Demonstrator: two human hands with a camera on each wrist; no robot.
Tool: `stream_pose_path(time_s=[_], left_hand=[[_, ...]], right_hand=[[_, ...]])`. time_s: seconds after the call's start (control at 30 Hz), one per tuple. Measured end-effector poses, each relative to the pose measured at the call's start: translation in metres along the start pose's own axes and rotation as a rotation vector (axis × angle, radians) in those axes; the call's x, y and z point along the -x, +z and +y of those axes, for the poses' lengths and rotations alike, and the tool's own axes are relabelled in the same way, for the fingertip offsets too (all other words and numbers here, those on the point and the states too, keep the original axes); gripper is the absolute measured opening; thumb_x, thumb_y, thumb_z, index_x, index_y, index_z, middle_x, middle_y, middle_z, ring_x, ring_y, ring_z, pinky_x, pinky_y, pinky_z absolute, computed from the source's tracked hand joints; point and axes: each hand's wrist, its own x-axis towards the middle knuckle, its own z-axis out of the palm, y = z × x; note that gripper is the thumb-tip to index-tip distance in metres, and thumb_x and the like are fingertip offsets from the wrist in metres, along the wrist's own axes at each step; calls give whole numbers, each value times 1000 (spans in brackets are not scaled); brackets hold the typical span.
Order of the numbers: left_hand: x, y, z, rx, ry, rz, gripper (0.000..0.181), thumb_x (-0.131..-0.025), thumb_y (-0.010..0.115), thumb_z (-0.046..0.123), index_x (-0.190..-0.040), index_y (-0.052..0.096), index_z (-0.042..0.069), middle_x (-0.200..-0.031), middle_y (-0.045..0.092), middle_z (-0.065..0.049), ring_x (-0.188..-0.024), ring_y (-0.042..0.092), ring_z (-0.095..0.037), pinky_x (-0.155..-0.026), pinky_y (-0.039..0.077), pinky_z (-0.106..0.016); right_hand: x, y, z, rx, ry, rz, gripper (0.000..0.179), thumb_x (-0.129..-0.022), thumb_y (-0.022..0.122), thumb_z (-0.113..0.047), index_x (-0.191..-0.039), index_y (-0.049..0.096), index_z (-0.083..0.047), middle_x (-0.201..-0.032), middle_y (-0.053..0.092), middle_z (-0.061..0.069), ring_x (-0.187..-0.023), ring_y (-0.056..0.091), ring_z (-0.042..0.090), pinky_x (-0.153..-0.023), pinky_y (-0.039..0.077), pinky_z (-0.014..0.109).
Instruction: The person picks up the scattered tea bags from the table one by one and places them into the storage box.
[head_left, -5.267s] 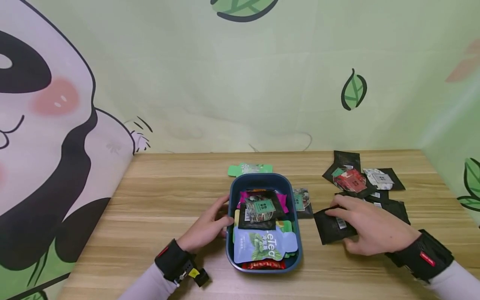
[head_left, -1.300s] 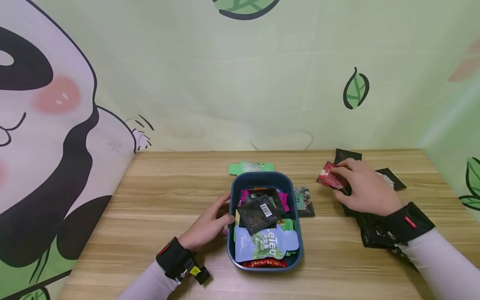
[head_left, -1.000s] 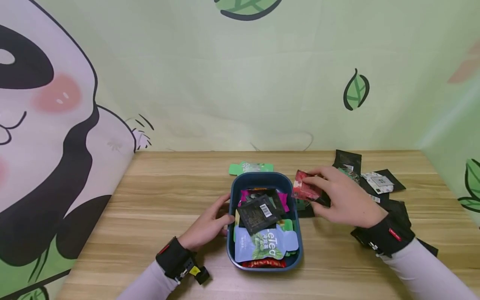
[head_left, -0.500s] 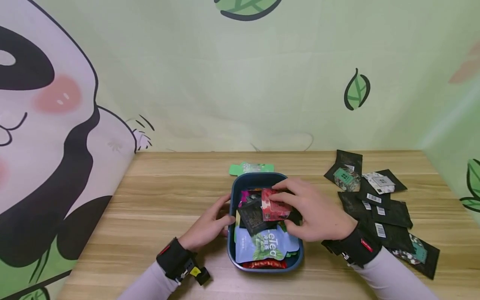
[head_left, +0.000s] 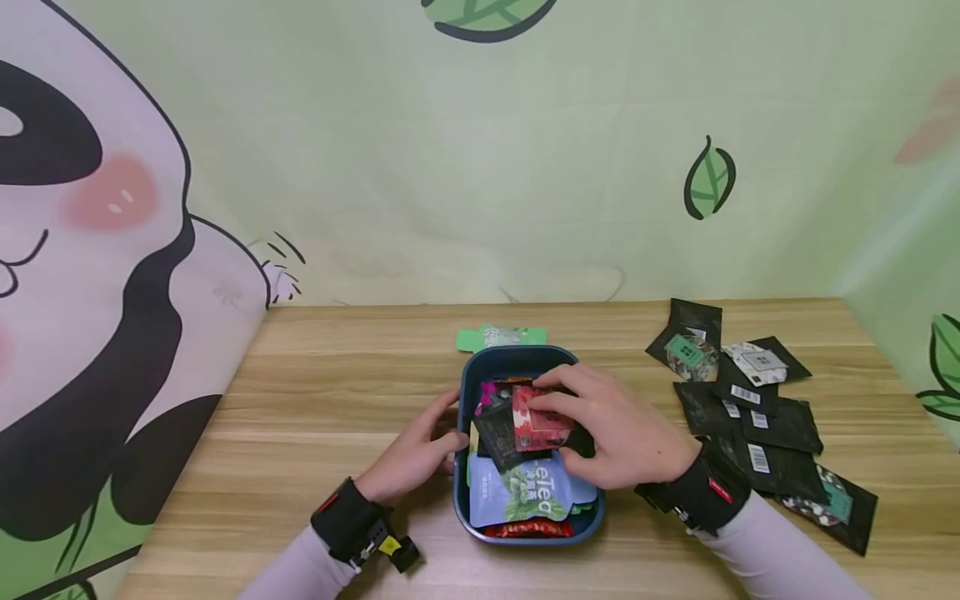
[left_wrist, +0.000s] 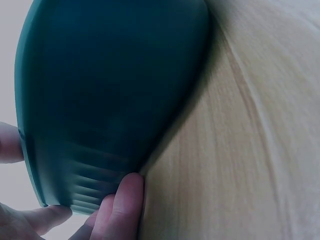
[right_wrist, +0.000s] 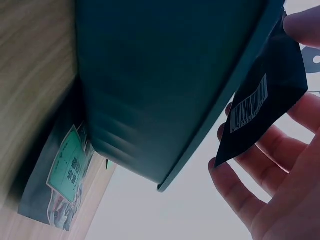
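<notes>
A dark blue plastic bin (head_left: 467, 500) holds assorted tea sachets. My left hand (head_left: 412, 454) holds its left side, the thumb at the rim and the other fingers against the ribbed outer wall (left_wrist: 100, 100). Over the open bin, my right hand (head_left: 618, 429) pinches a black sachet with a red label (head_left: 542, 421); its barcoded back (right_wrist: 252, 107) shows in the right wrist view. Beneath the red one are a black sachet (head_left: 498, 433), a light blue tea pouch (head_left: 517, 492), a magenta packet (head_left: 489, 392) and a red packet (head_left: 528, 529).
On the right of the wooden table (head_left: 337, 367) lies a loose pile of black sachets (head_left: 780, 425), some with green or white labels. A green pouch (head_left: 502, 337) lies behind the bin. Another black sachet with a green label (right_wrist: 65, 170) lies against the bin's right side.
My right hand gripped the red-labelled sachet from the pile and carried it left into the bin's opening, lowering it slightly. Before that, another black sachet came to lie in the bin. My left hand stayed.
</notes>
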Motion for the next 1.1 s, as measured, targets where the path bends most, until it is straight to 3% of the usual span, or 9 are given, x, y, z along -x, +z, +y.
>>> stream_pose_path(time_s=[0.1,0.23,0.37,0.67,0.87,1.1], left_hand=[[0,0,0,3,-9,3,71,-94,58,22,-159,30,22,-145,47,-16,-113,55,-28,-74,56,-39],[0,0,1,3,-18,9,71,-94,59,23,-158,31,22,-145,47,-16,-112,55,-27,-75,56,-38],[0,1,2,-10,-16,10,70,-94,59,23,-158,31,21,-144,48,-16,-111,56,-27,-75,56,-38],[0,1,0,-10,-15,9,71,-94,59,22,-158,31,21,-145,48,-16,-109,56,-26,-75,55,-38],[0,0,0,-13,4,1,70,-94,58,21,-158,30,21,-145,48,-17,-109,56,-26,-73,55,-38],[0,0,0,-13,10,-3,70,-94,58,21,-158,30,21,-146,47,-17,-110,56,-27,-73,56,-38]], right_hand=[[0,-1,-1,12,15,-31,67,-76,72,-41,-139,59,-25,-146,45,-3,-129,41,13,-105,40,41],[4,-3,0,17,19,-81,88,-77,72,-55,-154,41,-27,-160,30,2,-143,30,22,-111,33,50],[8,-8,4,5,29,-90,97,-78,68,-63,-159,32,-25,-165,20,5,-148,23,25,-112,30,52],[14,-21,16,-4,61,-66,98,-78,69,-63,-159,30,-25,-166,14,-2,-146,27,22,-109,36,49],[17,-27,27,83,75,-36,97,-78,66,-67,-157,36,-21,-165,20,1,-146,28,24,-112,30,53],[25,-32,47,189,186,-62,101,-77,56,-78,-157,38,-18,-166,20,7,-148,24,33,-116,20,56]])
